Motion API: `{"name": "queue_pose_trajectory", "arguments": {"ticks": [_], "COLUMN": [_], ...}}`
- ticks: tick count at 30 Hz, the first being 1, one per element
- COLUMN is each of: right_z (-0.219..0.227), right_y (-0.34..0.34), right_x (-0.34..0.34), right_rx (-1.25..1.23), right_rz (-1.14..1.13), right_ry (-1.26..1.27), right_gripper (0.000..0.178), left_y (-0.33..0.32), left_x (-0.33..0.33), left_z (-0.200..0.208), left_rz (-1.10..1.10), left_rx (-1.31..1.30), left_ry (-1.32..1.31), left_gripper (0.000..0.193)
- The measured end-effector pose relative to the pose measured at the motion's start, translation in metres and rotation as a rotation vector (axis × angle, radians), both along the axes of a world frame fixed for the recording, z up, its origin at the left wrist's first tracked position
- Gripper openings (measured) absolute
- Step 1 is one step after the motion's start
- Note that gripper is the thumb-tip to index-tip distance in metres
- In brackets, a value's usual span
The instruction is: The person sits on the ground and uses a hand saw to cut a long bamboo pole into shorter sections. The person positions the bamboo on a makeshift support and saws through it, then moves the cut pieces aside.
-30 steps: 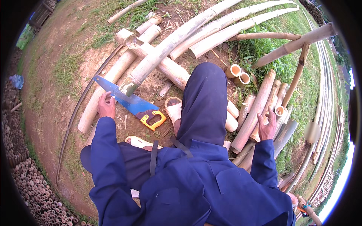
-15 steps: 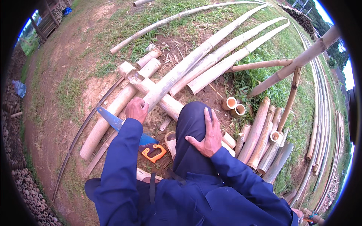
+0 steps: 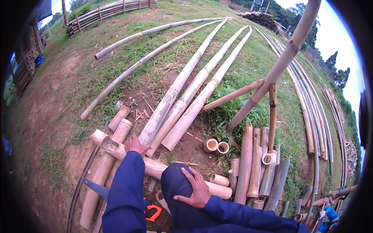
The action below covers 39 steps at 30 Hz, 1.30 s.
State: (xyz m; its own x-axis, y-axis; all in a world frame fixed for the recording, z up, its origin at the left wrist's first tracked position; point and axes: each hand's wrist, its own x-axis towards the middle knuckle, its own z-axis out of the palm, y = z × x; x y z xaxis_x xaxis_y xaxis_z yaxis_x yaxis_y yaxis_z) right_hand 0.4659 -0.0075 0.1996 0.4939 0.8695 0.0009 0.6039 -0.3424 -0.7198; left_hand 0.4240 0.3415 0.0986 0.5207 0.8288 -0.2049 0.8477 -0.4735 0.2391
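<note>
My left hand (image 3: 136, 145) is at the near end of a long pale bamboo pole (image 3: 169, 98), its thumb reaching across the end and its fingers along the far left side, partly hidden. Just below the hand lies a crosswise bamboo length (image 3: 154, 167) with a notch cut near its left end. My right hand (image 3: 199, 188) rests open on my raised knee (image 3: 175, 180), fingers spread, holding nothing. Below my left sleeve is a handsaw with an orange handle (image 3: 154, 213); its blue blade (image 3: 95, 187) shows on the sleeve's other side.
Two more long poles (image 3: 211, 83) lie right of the held one. Short bamboo pieces (image 3: 256, 167) stand or lean at right, near two hollow cups (image 3: 210, 145). A slanted bamboo post (image 3: 268, 81) with braces rises there. Thinner poles (image 3: 143, 60) lie on the grass at far left.
The pole at my left hand has shifted away, its near end no longer overlapping the notched crosswise bamboo. My view has tilted up, showing more ground ahead. My right hand stays on my knee.
</note>
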Motion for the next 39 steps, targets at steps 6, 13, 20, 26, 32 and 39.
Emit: {"name": "queue_pose_trajectory", "arguments": {"ticks": [6, 13, 20, 26, 32, 39], "right_z": [0.003, 0.016, 0.023, 0.012, 0.018, 0.011], "right_y": [0.013, 0.021, 0.035, 0.044, 0.046, 0.029], "right_x": [-0.005, -0.022, -0.043, -0.056, -0.073, -0.056], "right_rx": [-0.009, -0.039, -0.053, -0.055, -0.023, -0.027], "right_rz": [0.021, 0.031, 0.08, 0.132, 0.208, 0.182], "right_ry": [0.017, -0.044, -0.103, -0.094, -0.12, -0.156], "right_gripper": [0.104, 0.106, 0.106, 0.109, 0.112, 0.114], "left_y": [0.012, 0.014, 0.001, -0.016, -0.057, -0.119], "left_x": [-0.003, -0.003, -0.033, -0.152, -0.362, -0.599], "left_z": [-0.011, -0.007, 0.003, 0.026, 0.065, 0.033], "left_rz": [0.05, 0.007, -0.045, -0.062, 0.032, 0.249], "left_rx": [-0.213, -0.246, -0.287, -0.215, -0.17, -0.264], "left_ry": [-0.028, -0.125, -0.114, -0.087, -0.076, 0.075], "left_gripper": [0.097, 0.076, 0.082, 0.075, 0.067, 0.084]}}
